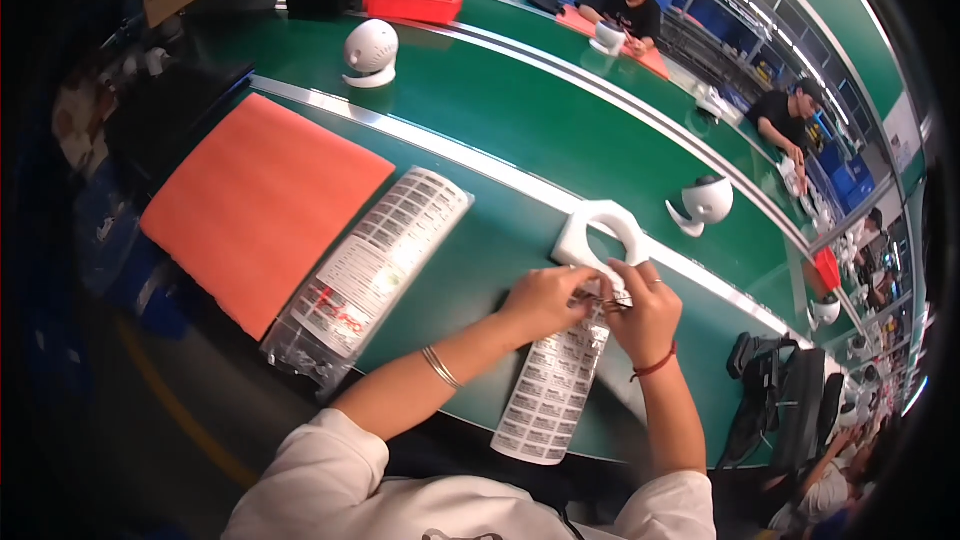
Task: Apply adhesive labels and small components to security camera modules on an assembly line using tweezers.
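A long sheet of small printed labels lies on the green table, hanging over its near edge. My left hand and my right hand meet over the sheet's far end, fingertips pinched together on what looks like a small label. Just beyond my fingers lies a white ring-shaped plastic part; my right hand touches its near rim. A bracelet is on my left wrist and a red cord on my right.
A clear bag of label sheets lies to the left, beside an orange foam mat. White round devices stand on the green conveyor. A red bin sits at the back. Other people work across the line. Black gear sits at right.
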### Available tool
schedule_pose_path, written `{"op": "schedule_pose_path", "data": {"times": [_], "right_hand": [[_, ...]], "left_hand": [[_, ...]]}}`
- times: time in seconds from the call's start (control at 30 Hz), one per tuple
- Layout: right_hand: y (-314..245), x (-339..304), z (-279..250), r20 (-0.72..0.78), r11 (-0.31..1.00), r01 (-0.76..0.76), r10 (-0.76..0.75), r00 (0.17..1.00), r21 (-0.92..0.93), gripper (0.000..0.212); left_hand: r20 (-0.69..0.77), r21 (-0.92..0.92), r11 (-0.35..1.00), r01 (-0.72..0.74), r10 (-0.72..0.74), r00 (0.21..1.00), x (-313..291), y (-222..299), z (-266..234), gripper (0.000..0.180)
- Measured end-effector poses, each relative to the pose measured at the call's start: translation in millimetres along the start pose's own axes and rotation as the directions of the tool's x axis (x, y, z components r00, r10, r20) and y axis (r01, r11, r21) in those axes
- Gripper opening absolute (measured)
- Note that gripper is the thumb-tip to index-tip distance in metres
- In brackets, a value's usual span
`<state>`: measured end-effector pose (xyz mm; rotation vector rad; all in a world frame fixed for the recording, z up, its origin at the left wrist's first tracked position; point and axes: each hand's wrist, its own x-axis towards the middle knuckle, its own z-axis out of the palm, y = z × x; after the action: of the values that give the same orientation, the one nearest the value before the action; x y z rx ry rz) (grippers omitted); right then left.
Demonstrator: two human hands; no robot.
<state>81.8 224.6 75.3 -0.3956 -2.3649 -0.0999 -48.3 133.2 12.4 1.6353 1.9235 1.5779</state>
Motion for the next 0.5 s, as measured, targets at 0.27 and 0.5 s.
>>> {"op": "schedule_pose_path", "data": {"times": [0.27,0.5], "right_hand": [[35,-52,-10,0.025,0.978,0.017,-0.022,0.999,0.206,0.029],[37,-67,3,-0.043,0.961,0.067,-0.057,0.997,0.269,0.023]], "left_hand": [[0.052,-0.209,0.978,0.024,-0.014,0.999,-8,8,5,0.031],[0.097,-0.137,0.990,0.006,0.008,0.995,-6,11,1,0.027]]}}
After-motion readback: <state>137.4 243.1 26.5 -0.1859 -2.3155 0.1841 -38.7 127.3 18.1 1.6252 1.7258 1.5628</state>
